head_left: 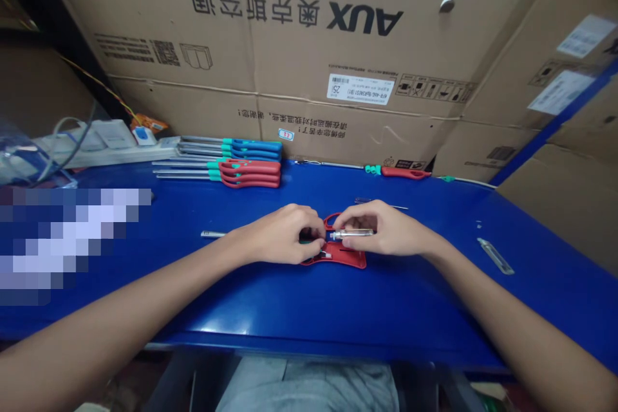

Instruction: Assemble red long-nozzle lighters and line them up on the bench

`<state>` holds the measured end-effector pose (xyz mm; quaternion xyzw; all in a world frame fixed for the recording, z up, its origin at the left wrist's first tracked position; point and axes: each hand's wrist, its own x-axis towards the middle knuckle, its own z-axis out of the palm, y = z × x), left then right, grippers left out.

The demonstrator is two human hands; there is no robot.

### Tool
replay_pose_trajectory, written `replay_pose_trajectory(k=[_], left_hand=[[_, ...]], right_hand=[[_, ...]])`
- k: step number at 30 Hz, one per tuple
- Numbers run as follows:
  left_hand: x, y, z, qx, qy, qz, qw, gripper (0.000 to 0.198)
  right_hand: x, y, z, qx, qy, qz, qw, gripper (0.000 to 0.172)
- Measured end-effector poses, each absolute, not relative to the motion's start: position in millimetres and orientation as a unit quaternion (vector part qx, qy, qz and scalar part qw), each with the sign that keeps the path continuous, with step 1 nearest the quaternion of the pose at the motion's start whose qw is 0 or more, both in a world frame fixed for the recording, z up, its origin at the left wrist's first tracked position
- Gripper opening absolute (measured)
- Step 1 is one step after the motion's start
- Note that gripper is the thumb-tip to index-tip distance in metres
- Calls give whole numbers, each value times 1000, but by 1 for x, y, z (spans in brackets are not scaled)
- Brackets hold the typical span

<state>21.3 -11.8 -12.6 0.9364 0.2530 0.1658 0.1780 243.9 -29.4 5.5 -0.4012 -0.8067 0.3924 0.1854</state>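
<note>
My left hand [292, 236] is closed over the left end of an opened red lighter casing [355, 257], its thumb and fingertips bent together. What lies right between those fingertips is partly hidden. A small white piece [328, 255] sits in the casing beside the thumb. From under my left wrist a metal lighter tube [212, 234] sticks out to the left. My right hand [379, 228] pinches a small clear fuel tank [356, 233] just above the casing, its narrow end pointing left. A red trigger-guard loop [332, 220] shows behind the fingers.
Stacked red lighters [251, 172] and blue lighters [255, 149] lie at the back left, near a white power strip [111, 153]. Another red lighter [405, 172] rests along the cardboard wall [290, 45]. A second clear tank [496, 256] lies right; a thin tool [398, 206] lies behind my right hand.
</note>
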Motion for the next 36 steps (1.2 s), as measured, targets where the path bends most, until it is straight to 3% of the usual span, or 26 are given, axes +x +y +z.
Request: replay_pose_trajectory(k=[23,36], left_hand=[[18,-10,-9,944,237,160,165,13],[19,-8,-8,945,231,150,178,13]], right_hand=[[241,-29,4,-413,-784,420,195,14],[241,-33,5,-415,-807,391,154,15]])
